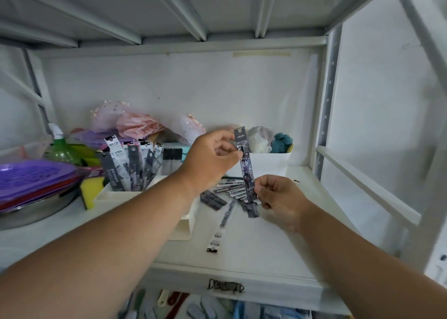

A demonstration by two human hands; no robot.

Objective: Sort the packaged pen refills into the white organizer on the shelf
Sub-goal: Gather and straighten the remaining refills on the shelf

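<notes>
Now both hands, left (pixel 212 159) and right (pixel 278 195), are pinching one refill (pixel 246 168) upright; best lowering it straight into the organizer (pixel 113 195) at nine o'clock

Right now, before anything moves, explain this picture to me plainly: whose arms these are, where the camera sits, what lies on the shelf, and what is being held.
There is no machine here. A person wears a camera on the head, looking forward and down, so the two bare arms are that person's own.

The left hand pinches the top of one packaged pen refill, and the right hand pinches its bottom, holding it upright above the white shelf.

Under it, a loose pile of refill packs lies flat on the shelf. To the left, a white organizer already has packs standing in it. Further left are a yellow sponge and purple baskets stacked in a metal bowl.
</notes>
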